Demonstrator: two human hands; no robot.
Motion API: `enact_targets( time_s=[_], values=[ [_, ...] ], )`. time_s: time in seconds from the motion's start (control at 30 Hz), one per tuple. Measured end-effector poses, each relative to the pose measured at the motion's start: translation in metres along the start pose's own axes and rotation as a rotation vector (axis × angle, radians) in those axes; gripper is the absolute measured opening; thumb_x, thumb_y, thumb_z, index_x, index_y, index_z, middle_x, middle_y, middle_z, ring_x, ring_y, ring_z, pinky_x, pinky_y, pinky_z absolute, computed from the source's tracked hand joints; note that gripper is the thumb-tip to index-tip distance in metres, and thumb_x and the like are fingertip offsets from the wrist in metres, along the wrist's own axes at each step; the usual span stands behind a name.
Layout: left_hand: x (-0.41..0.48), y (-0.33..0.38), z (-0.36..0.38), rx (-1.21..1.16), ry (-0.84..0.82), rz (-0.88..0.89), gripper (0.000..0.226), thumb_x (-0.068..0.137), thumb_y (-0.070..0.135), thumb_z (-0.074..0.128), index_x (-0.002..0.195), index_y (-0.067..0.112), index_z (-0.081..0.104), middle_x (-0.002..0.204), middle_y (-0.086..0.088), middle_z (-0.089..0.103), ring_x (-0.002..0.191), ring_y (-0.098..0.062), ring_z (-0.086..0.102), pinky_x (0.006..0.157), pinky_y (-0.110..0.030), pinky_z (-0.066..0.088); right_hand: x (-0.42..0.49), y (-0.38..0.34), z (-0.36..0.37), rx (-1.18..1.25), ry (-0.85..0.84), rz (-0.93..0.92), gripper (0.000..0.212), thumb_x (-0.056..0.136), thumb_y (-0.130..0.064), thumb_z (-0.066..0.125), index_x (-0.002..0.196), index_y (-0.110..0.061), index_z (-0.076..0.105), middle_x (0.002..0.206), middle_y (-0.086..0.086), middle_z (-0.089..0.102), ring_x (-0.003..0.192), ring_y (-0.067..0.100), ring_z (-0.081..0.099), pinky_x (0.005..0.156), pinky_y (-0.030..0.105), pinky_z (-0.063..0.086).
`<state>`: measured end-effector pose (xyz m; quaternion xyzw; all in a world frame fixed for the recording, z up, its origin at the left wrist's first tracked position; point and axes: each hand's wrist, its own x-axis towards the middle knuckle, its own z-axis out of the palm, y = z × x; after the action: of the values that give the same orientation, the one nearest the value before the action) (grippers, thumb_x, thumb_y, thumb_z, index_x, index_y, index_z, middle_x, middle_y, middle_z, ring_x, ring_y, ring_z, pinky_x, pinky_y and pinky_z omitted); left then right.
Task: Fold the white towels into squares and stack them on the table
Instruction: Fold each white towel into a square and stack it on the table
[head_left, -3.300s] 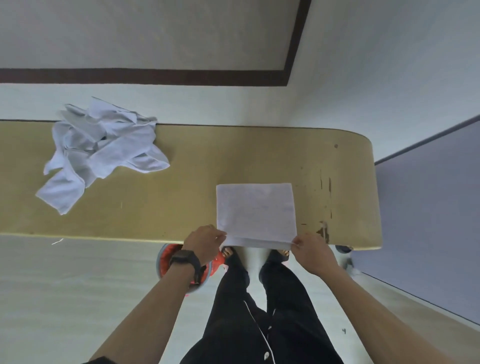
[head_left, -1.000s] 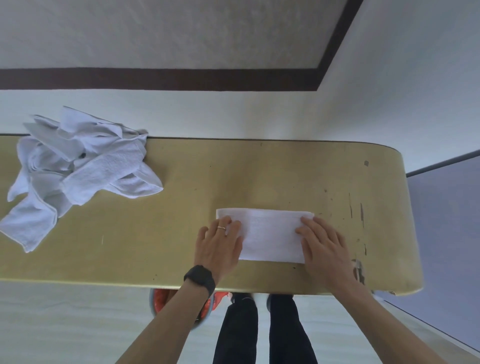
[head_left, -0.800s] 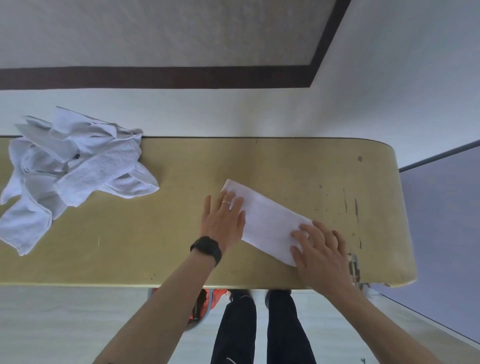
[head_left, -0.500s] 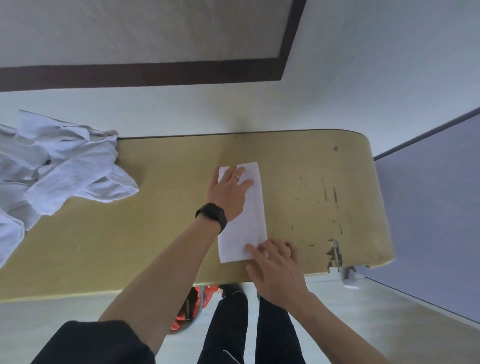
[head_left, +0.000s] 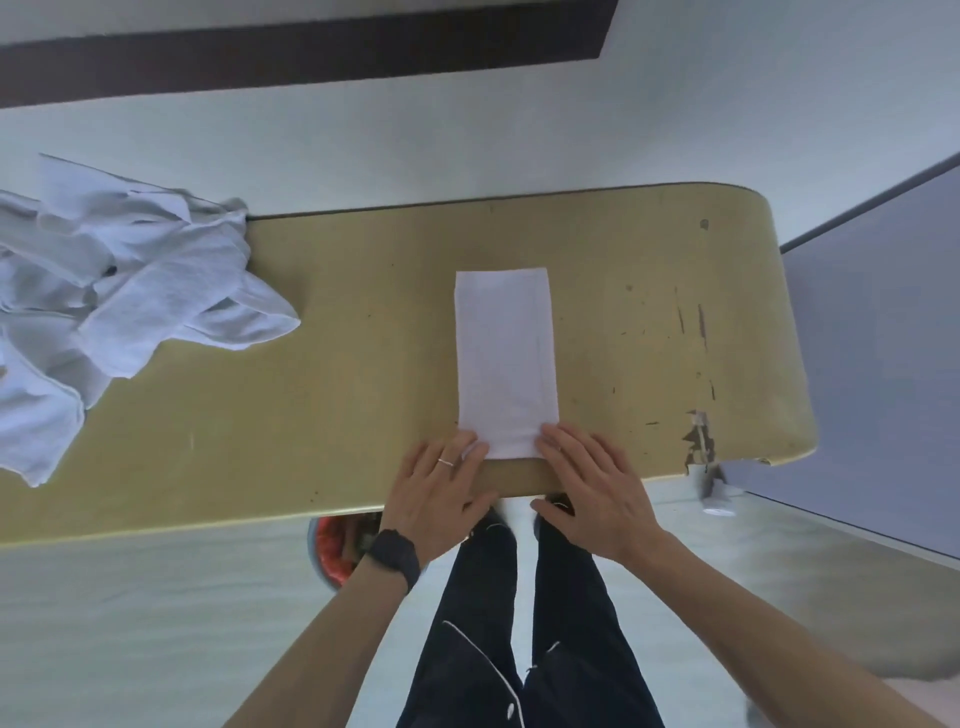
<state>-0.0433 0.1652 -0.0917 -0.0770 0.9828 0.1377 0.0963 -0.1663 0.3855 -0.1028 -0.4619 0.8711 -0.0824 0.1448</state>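
A white towel (head_left: 505, 358), folded into a long narrow rectangle, lies flat on the yellow table (head_left: 363, 395) with its long side running away from me. My left hand (head_left: 441, 493) rests at the towel's near left corner, fingers straight and touching the cloth. At the near right corner my right hand (head_left: 592, 488) lies flat with its fingertips on the edge. A heap of unfolded white towels (head_left: 114, 301) sits at the table's far left.
A wall with a dark stripe runs behind the table. The table's right end is rounded, with chipped veneer (head_left: 698, 441) near the front edge. A red-and-grey round object (head_left: 337, 545) stands on the floor under the table by my legs.
The towel was folded in half into a strip, then turned a quarter turn so it runs lengthwise away from me. Both hands have come back to its near end.
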Motion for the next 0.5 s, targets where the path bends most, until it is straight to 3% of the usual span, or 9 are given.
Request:
enact_targets(
  time_s=[0.17, 0.23, 0.33, 0.5],
  values=[
    [-0.003, -0.010, 0.005, 0.086, 0.140, 0.157, 0.046, 0.080, 0.046, 0.075, 0.118, 0.019, 0.067, 0.122, -0.004, 0.063, 0.111, -0.024, 0.051, 0.097, -0.045, 0.047, -0.007, -0.005, 0.011, -0.045, 0.166, -0.022, 0.043, 0.091, -0.030, 0.065, 0.130, -0.013, 0.062, 0.143, 0.003, 0.054, 0.133, 0.024, 0.049, 0.111, 0.044, 0.039],
    [-0.010, -0.013, 0.009, 0.112, 0.179, 0.234, 0.041, 0.079, 0.026, 0.075, 0.118, 0.019, 0.067, 0.121, -0.006, 0.063, 0.113, -0.025, 0.050, 0.099, -0.043, 0.043, -0.009, -0.006, 0.014, -0.056, 0.206, -0.020, 0.034, 0.092, -0.028, 0.065, 0.123, -0.014, 0.065, 0.138, 0.003, 0.058, 0.129, 0.025, 0.052, 0.109, 0.042, 0.040],
    [-0.019, -0.012, 0.009, 0.141, 0.211, 0.304, 0.044, 0.072, 0.000, 0.060, 0.112, 0.017, 0.069, 0.113, -0.006, 0.065, 0.107, -0.028, 0.053, 0.097, -0.042, 0.039, -0.013, -0.009, 0.018, -0.068, 0.247, -0.007, 0.021, 0.092, -0.026, 0.067, 0.111, -0.016, 0.068, 0.127, 0.002, 0.063, 0.122, 0.025, 0.054, 0.105, 0.038, 0.040],
    [-0.019, -0.004, 0.004, 0.152, 0.189, 0.309, 0.030, 0.072, -0.005, 0.051, 0.088, 0.016, 0.066, 0.089, -0.002, 0.061, 0.087, -0.026, 0.058, 0.087, -0.038, 0.042, -0.016, -0.013, 0.019, -0.057, 0.290, -0.022, 0.017, 0.083, -0.014, 0.075, 0.098, -0.020, 0.070, 0.114, 0.000, 0.068, 0.108, 0.023, 0.056, 0.090, 0.037, 0.043]
  ],
)
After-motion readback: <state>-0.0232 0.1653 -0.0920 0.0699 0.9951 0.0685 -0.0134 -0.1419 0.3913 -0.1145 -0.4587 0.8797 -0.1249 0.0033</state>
